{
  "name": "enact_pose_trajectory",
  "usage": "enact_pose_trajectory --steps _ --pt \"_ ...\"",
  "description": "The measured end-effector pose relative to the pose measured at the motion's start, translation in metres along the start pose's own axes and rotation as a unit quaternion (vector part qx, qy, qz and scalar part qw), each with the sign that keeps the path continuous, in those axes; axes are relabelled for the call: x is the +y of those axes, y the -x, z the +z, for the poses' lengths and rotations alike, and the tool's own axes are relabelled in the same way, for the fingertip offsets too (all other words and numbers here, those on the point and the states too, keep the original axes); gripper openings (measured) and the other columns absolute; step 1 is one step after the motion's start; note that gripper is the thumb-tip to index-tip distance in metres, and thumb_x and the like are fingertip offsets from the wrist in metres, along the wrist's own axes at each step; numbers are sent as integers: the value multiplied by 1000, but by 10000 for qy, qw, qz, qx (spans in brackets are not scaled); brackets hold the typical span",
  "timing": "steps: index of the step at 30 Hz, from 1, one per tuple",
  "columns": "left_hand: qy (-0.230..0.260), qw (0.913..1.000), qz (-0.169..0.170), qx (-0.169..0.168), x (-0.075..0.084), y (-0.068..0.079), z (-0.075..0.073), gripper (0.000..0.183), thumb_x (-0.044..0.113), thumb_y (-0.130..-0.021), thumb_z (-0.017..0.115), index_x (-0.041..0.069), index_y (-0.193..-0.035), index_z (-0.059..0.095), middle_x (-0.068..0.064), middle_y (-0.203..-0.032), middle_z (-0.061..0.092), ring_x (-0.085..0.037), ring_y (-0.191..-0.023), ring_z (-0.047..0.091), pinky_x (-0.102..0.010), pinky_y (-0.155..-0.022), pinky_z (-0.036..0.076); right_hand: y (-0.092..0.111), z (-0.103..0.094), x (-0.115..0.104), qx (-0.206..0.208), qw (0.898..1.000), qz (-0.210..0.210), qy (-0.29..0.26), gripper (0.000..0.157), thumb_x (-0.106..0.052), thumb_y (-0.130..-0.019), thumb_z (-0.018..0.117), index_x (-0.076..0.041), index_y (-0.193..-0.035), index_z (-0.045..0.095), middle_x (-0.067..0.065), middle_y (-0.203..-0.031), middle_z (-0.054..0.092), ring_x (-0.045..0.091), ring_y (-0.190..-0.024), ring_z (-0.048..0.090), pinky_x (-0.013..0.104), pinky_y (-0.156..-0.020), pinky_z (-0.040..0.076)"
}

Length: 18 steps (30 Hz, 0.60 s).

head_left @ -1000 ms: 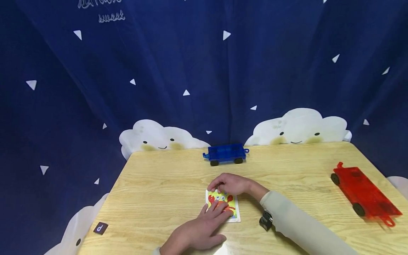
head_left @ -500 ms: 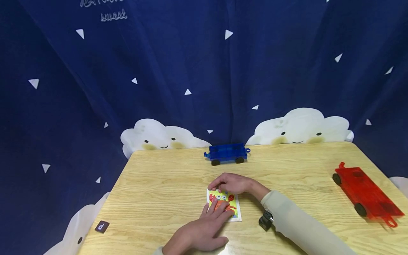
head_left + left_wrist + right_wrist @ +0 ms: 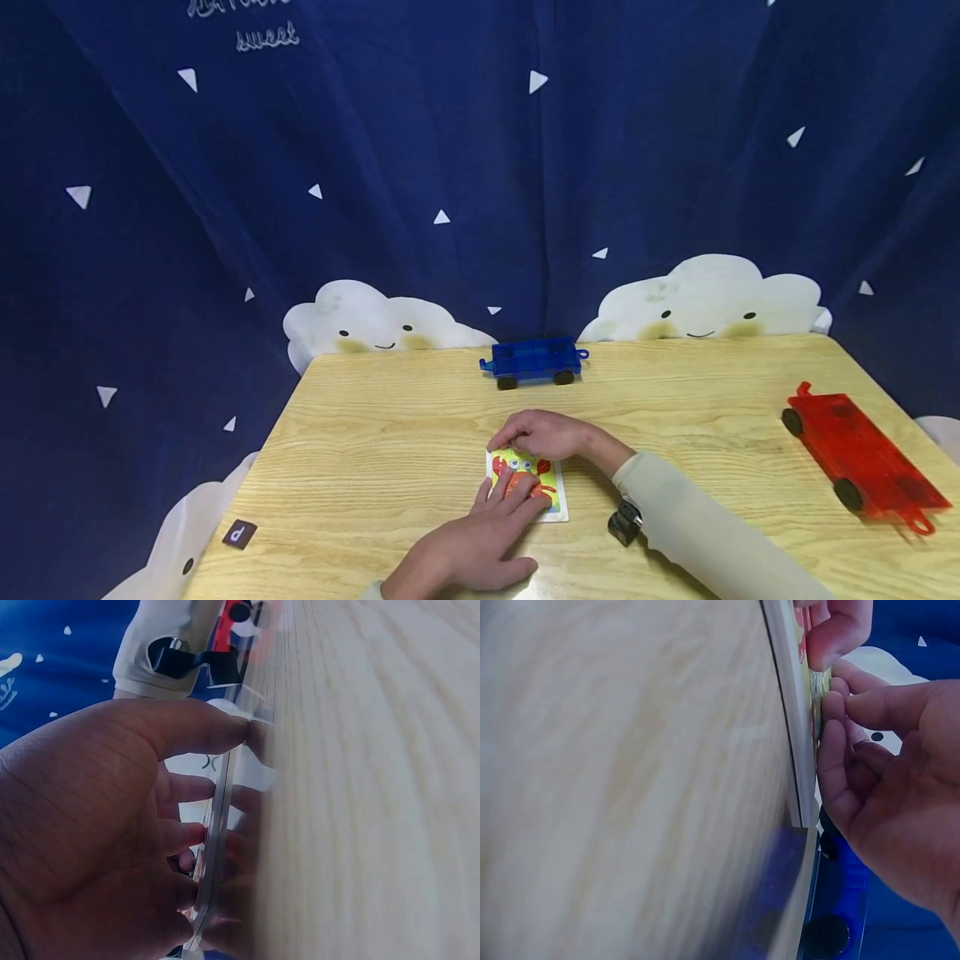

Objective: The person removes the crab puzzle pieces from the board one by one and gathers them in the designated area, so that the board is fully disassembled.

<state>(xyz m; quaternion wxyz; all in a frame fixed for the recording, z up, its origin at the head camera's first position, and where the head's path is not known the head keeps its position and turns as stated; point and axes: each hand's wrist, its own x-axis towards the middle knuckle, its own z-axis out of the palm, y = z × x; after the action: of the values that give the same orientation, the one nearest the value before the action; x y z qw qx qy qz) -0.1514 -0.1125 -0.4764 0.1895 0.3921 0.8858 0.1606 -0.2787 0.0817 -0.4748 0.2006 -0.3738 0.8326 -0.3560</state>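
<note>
At the left of the pale wood-grained bench (image 3: 375, 450) lies a small dark square tile with a white letter (image 3: 240, 534). The left hand (image 3: 483, 537) rests straight, spread fingers across the lower part of a square white-edged panel picturing a red crab on yellow (image 3: 534, 467), flat at the near middle. Beyond it stands a translucent blue plastic wagon (image 3: 536, 358). The right hand (image 3: 551, 433) bends its fingers at the panel's top edge; whether they pinch anything I cannot tell. The step in hand looks like fingertip work there, the left hand steadying; the next move seems to call for light fingers and a still panel. Farthest right sits a translucent red plastic wagon (image 3: 862, 450). The right wrist view shows what the head view hides: the thumb meeting the curled fingers.
</note>
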Motion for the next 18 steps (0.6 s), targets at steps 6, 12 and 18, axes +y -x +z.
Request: enact_pose_trajectory --steps 6,12,18 --pt "-37 10000 19 26 0 1 -1 70 42 -101 58 20 -161 30 -11 -170 14 -40 -154 2 -64 -118 14 3 0 -5 41 9999 63 99 39 1 -99 51 -14 -123 77 -8 -113 68 10 -102 60 34 -95 47" --pt "7 10000 16 -18 0 1 -2 70 42 -101 58 21 -161 29 -9 -171 13 -39 -155 0 -64 -118 13 5 -2 -8 -51 10000 28 77 45 4 -95 47 -13 -126 76 -4 -109 67 11 -94 57 31 -86 47" --pt "-35 9999 96 41 -1 1 -2 68 41 -101 58 21 -160 31 -8 -170 14 -40 -154 3 -65 -117 15 7 -5 -5 -197 9997 -39 -167 48 8 -96 45 -11 -128 74 1 -104 63 16 -76 58 27 -68 48"
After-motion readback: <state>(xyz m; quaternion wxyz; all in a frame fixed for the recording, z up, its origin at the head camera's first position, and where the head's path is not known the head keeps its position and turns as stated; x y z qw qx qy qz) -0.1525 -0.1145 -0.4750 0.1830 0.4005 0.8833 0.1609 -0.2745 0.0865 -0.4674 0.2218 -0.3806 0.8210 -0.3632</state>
